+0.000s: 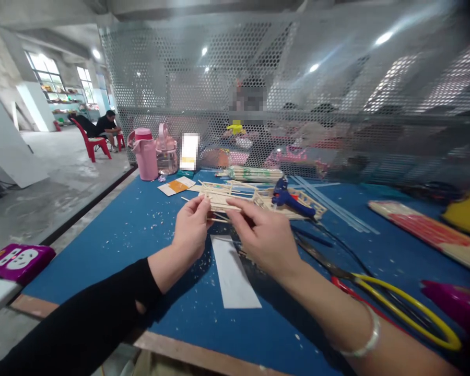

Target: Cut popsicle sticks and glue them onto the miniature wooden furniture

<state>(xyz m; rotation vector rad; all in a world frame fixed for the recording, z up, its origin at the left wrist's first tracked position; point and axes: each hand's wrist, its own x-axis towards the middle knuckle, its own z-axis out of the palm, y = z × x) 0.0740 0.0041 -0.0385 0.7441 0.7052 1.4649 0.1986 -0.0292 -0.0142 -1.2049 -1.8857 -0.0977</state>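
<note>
Between my two hands is a small frame of thin wooden sticks (220, 199), raised a little above the blue table. My left hand (191, 225) pinches its left end between thumb and fingers. At the right end, my right hand (264, 235) has thumb and forefinger closed on the same frame. Just beyond lie more stick-built pieces (317, 208), with a blue glue gun (292, 199) resting on them. A white paper strip (235, 274) lies flat below my hands. Part of the frame is hidden behind my fingers.
Yellow-handled scissors (411, 308) lie by my right forearm. Clear glue sticks (332, 206) and a bundle of sticks (254, 173) are farther back. A pink thermos (145, 156) stands at the back left, before a perforated metal screen (188, 68). A person sits far left.
</note>
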